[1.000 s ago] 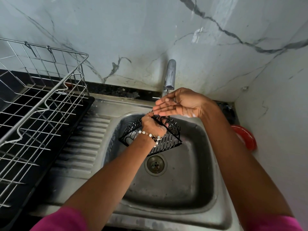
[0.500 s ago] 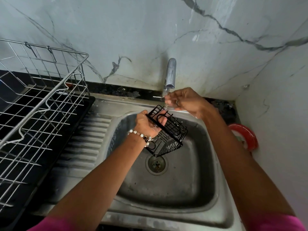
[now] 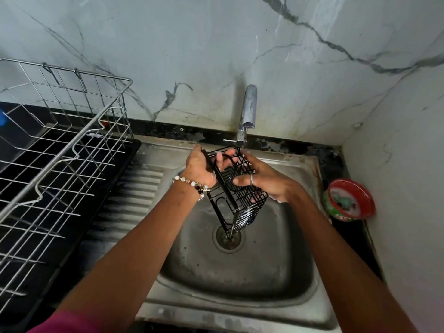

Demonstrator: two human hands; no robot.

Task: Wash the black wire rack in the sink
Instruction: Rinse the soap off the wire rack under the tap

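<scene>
**Figure: Black wire rack held on end under the tap, over the sink basin**

The black rectangular wire rack (image 3: 236, 188) hangs tilted, nearly upright, above the stainless steel sink (image 3: 242, 280). Its top edge sits just below the chrome tap (image 3: 248, 109) at the sink's back edge, and its lower corner points at the round drain (image 3: 228, 239). The left hand (image 3: 200, 168) is curled round the rack's upper left rim, fingers showing through the wires. The right hand (image 3: 266, 180) clasps the opposite side, thumb across the front wires, fingers wrapped behind. Each grip is thus clamped on the rack, which lies between the two palms, clear of the basin floor.

Likely risks: wet, thin wires offer little purchase, so the rack may slip and drop onto the drain. Fingers threaded through the mesh could be pinched if the rack twists. Water striking the tilted grid may splash toward the silver wire dish drainer (image 3: 60, 152) along the left edge or the red round lid (image 3: 349, 200) at the right edge.
</scene>
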